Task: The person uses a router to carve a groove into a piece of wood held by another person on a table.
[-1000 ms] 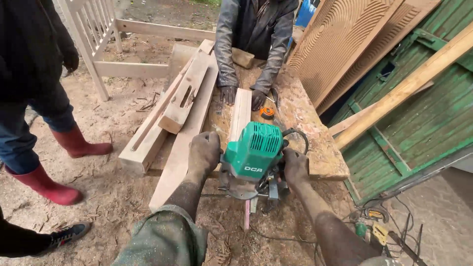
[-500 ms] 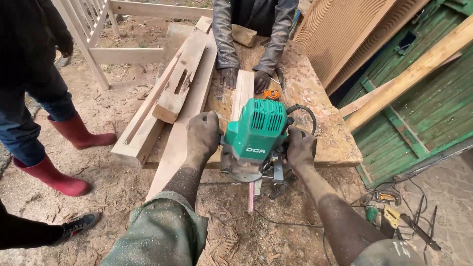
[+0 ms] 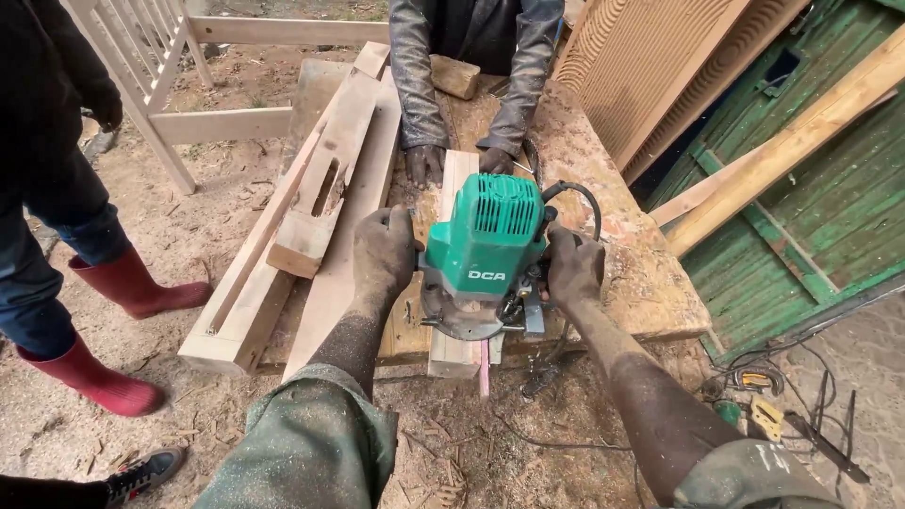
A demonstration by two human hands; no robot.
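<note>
A green plunge router (image 3: 485,253) is gripped on both sides at the centre of the frame.

The left hand (image 3: 385,253) is closed around the router's left handle and the right hand (image 3: 573,269) around its right handle; both are coated in sawdust. The router is set on a pale narrow board (image 3: 454,193) laid lengthwise on the sawdust-covered worktop (image 3: 622,254). At the top centre, the board's far end is pressed down by another person's two gloved hands (image 3: 424,162). A mortised timber (image 3: 320,188) is seen left of centre, and red rubber boots (image 3: 141,287) at the left edge.
</note>
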